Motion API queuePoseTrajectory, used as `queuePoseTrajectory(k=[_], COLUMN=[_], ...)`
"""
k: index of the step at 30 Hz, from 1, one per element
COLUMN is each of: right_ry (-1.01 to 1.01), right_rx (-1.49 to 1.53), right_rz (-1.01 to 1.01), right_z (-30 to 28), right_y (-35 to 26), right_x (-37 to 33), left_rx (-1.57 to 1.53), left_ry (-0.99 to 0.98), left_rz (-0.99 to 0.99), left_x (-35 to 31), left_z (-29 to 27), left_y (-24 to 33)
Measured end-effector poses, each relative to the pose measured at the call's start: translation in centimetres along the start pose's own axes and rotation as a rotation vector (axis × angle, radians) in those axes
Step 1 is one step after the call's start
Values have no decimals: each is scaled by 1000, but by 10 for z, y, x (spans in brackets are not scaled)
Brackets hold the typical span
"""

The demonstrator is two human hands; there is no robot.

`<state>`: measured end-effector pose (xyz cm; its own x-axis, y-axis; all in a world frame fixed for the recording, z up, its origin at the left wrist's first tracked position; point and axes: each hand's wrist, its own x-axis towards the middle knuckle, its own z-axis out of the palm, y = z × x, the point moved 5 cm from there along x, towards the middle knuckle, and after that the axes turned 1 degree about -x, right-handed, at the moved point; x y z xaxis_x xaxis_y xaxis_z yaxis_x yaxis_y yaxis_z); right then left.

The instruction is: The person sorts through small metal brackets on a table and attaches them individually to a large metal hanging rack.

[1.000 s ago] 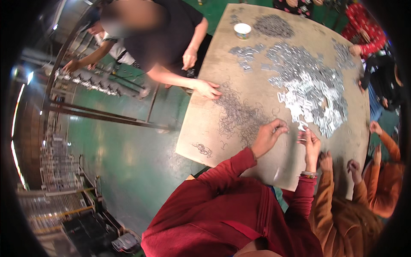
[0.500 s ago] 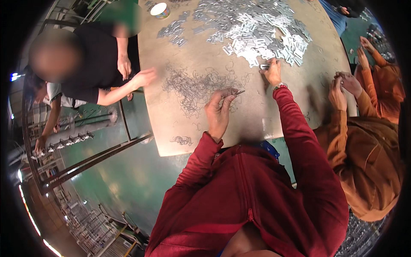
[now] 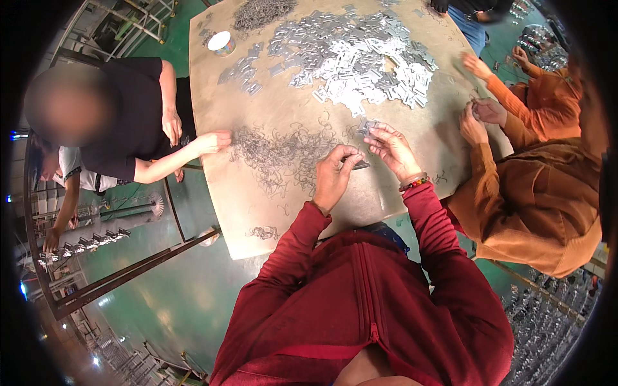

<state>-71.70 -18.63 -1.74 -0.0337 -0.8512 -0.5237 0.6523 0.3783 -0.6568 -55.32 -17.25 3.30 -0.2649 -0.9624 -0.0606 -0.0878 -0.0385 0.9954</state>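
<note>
My left hand [image 3: 333, 179] is closed, thumb against fingertips, on a thin dark metal strip [image 3: 362, 165]. Just to its right, my right hand [image 3: 394, 152] pinches a small flat metal plate [image 3: 365, 127] with cut-outs. Both hands are above the table [image 3: 299, 215], close together but apart. Left of them lies a loose tangle of thin bent wire pieces [image 3: 273, 157]. Beyond the hands spreads a big heap of flat silvery metal plates [image 3: 364, 71].
A paper cup [image 3: 222, 44] stands at the far left, near a second dark pile of wire pieces [image 3: 264, 13]. A co-worker's hand [image 3: 214, 141] rests at the left table edge. Co-workers in orange [image 3: 521, 199] sit along the right side. A small wire cluster [image 3: 264, 232] lies near the front edge.
My right hand has come back from the plate heap toward my left hand, bringing a plate. The view has shifted slightly. At the right, a co-worker's hand now reaches over the table.
</note>
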Motion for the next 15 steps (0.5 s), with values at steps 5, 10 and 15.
queuePoseTrajectory(k=[5,10,15], right_ry=[123,-71,-40], right_rx=[-521,-352,-469], right_rz=[-471,-500,-502], right_z=[-6,14,27], right_y=[-10,-18,-17], right_x=[-4,-26,-31], left_rx=[-56,23,102], left_ry=[4,18,-18], left_rz=[137,145,148], left_x=[1,-3,-4], left_z=[-1,-3,0], left_y=[0,13,11])
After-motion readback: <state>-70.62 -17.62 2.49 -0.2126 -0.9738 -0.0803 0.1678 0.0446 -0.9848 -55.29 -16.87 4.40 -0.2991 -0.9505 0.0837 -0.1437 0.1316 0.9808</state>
